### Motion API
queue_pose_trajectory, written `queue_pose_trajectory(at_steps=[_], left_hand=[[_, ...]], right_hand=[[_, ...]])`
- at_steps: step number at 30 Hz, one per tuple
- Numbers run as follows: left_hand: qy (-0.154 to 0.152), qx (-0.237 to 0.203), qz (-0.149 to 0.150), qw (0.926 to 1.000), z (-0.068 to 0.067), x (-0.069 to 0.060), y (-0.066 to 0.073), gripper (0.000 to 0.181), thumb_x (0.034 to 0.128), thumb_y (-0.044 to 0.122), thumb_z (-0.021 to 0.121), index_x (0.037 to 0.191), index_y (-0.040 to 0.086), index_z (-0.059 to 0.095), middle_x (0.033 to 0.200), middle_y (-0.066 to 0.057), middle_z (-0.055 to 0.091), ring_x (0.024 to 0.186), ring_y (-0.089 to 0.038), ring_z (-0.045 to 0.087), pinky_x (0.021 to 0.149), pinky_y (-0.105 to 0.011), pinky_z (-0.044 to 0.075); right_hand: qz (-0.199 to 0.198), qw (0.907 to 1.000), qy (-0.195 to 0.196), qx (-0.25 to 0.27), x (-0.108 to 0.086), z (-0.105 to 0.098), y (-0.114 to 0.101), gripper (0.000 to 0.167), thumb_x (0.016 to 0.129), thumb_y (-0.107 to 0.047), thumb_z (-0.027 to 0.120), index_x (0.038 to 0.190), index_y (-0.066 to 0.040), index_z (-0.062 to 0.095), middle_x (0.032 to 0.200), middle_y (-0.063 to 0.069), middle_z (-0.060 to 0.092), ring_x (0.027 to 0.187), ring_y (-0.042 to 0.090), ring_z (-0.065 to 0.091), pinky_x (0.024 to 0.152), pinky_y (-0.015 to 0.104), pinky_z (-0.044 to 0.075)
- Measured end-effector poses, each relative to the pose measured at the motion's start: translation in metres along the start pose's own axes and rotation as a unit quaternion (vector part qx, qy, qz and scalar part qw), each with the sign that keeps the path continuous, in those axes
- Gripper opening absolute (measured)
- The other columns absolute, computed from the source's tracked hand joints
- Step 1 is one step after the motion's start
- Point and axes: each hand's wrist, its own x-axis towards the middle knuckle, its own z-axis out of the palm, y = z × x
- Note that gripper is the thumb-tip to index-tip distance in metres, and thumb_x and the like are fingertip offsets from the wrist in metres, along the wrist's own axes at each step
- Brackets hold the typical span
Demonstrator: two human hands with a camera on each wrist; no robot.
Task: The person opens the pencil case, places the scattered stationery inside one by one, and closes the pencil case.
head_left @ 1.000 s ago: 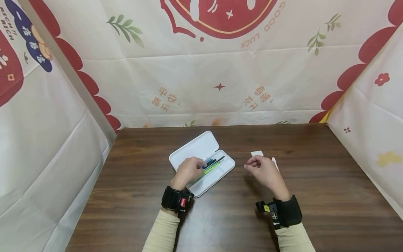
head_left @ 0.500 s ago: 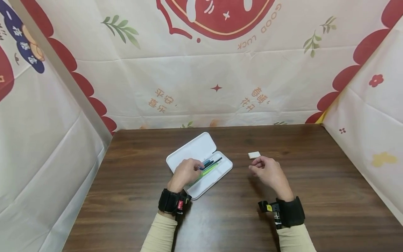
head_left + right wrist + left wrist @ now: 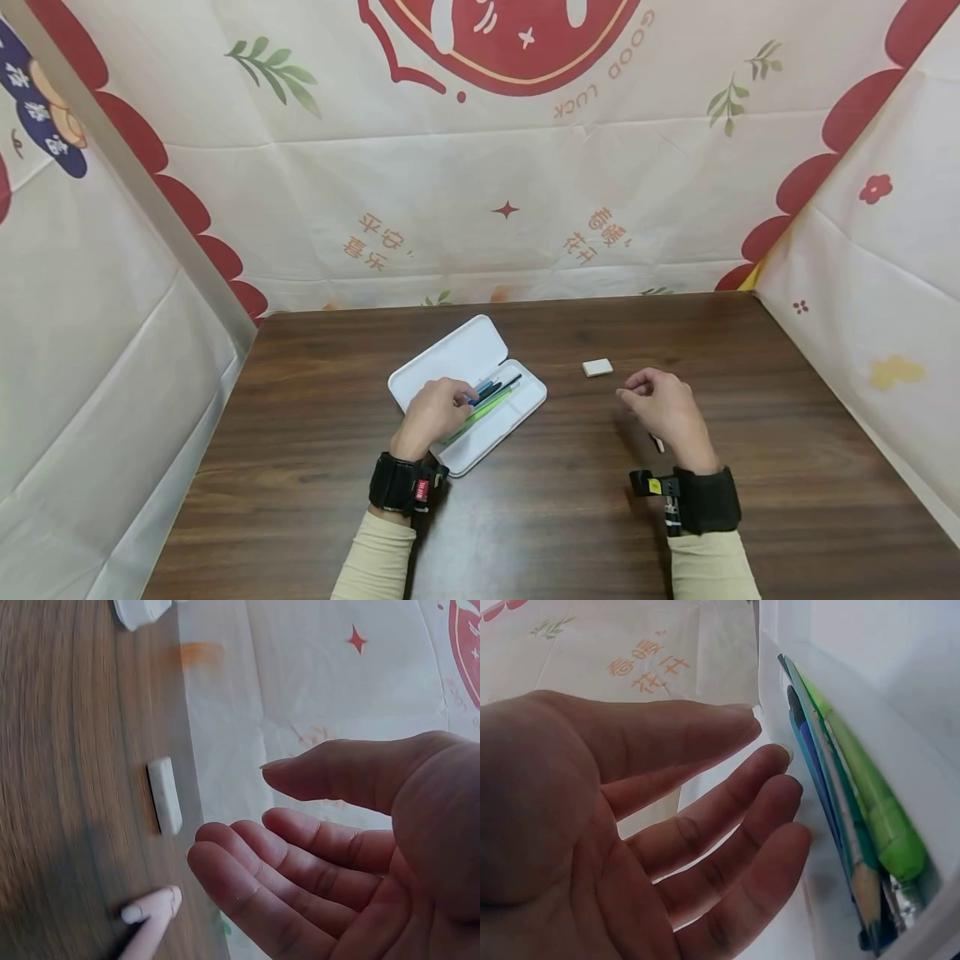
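Note:
My left hand (image 3: pixel 435 412) hovers at the open white pencil case (image 3: pixel 487 442), with nothing between its relaxed fingers. Inside the case lie a green pen (image 3: pixel 877 802), a wooden pencil (image 3: pixel 866 892) and blue pens, close beside the left fingertips. My right hand (image 3: pixel 667 412) hangs above the table, fingers loosely bent and holding nothing. Beneath it lies a slim, pale stick-shaped item (image 3: pixel 154 922), perhaps a pen, mostly hidden by the hand in the head view. A white eraser (image 3: pixel 597 367) rests to the left of the right hand, apart from it.
The brown wooden table (image 3: pixel 525 533) carries all of these. White printed cloth (image 3: pixel 465 167) hangs along the back and both sides. The case's lid (image 3: pixel 450 358) is folded back to the upper left. Both wrists wear black straps with cameras.
My right hand has shifted right, away from the eraser, which now shows whole. The left hand has stayed at the case. The head view has turned slightly.

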Motion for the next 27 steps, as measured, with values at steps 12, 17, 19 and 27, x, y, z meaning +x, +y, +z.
queue_pose_trajectory(at_steps=[12,17,19,27], left_hand=[[0.005,-0.003,0.004,1.0,-0.002,-0.001,-0.002,0.018,0.0899,0.01,0.069,0.106,0.011,0.077,0.094,-0.006,0.073,0.073,-0.016,0.058,0.06,-0.029,0.044],[0.002,-0.006,0.002,1.0,-0.002,0.0,-0.002,0.019,0.09,0.01,0.069,0.107,0.01,0.076,0.095,-0.007,0.073,0.074,-0.017,0.059,0.061,-0.029,0.044],[-0.001,-0.007,-0.001,1.0,-0.002,0.0,-0.002,0.019,0.0902,0.011,0.069,0.107,0.01,0.076,0.096,-0.007,0.073,0.075,-0.017,0.059,0.061,-0.029,0.044],[-0.01,-0.01,-0.009,0.9999,-0.002,-0.001,-0.001,0.019,0.0909,0.012,0.068,0.108,0.011,0.076,0.097,-0.007,0.072,0.077,-0.018,0.059,0.062,-0.029,0.044]], right_hand=[[0.034,0.9984,0.024,-0.037,-0.001,-0.019,0.016,0.028,0.094,-0.023,0.064,0.102,0.004,0.064,0.084,0.014,0.068,0.071,0.023,0.061,0.056,0.032,0.043],[0.06,0.9965,0.027,-0.052,0.0,-0.022,0.022,0.029,0.093,-0.023,0.065,0.101,0.005,0.063,0.083,0.015,0.066,0.073,0.026,0.058,0.056,0.033,0.042],[0.072,0.9957,0.019,-0.055,0.0,-0.022,0.024,0.03,0.093,-0.023,0.065,0.101,0.006,0.062,0.085,0.017,0.065,0.075,0.028,0.058,0.058,0.036,0.043],[0.09,0.9932,0.006,-0.073,0.0,-0.022,0.033,0.027,0.09,-0.022,0.065,0.092,0.005,0.065,0.091,0.023,0.065,0.082,0.035,0.06,0.066,0.044,0.047]])
